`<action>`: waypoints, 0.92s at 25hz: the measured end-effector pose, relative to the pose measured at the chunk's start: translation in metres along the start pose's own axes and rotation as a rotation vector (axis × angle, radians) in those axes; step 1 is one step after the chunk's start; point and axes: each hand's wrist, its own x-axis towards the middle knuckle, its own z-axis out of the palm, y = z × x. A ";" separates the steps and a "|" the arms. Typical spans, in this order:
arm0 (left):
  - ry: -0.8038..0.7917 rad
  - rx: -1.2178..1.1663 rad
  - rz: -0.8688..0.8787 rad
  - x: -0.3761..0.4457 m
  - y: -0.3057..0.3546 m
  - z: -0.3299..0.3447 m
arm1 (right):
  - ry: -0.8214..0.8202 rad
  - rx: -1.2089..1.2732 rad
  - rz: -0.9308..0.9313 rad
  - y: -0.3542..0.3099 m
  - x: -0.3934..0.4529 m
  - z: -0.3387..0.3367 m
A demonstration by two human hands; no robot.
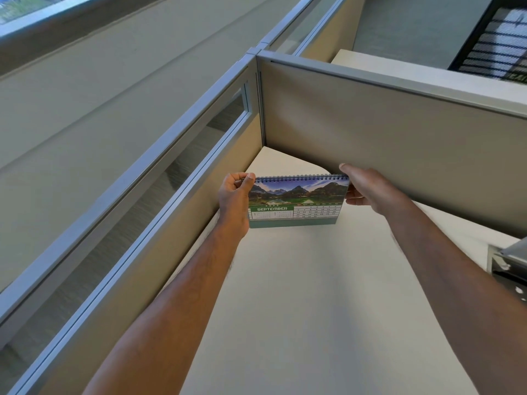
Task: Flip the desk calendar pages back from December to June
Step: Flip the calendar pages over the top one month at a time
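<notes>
Head view: your left hand [235, 195] and right hand [363, 189] pinch opposite top corners of the calendar [296, 201] standing on the desk [299, 295], steadying it between them; September shows, so three flips likely remain.

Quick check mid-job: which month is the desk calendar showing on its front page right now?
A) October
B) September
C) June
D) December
B: the green banner on the front page of the desk calendar reads SEPTEMBER, under a mountain lake photo, while the left hand and right hand grip its two top corners by the spiral binding.
</notes>
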 end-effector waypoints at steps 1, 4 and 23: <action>-0.003 0.000 0.000 0.000 0.000 0.000 | -0.006 -0.032 0.005 -0.002 0.000 0.001; -0.009 -0.003 -0.006 0.001 -0.001 -0.002 | 0.002 -0.096 0.011 -0.006 0.000 0.002; -0.011 0.005 0.012 0.001 -0.003 -0.003 | 0.106 -0.064 -0.194 -0.012 0.010 0.002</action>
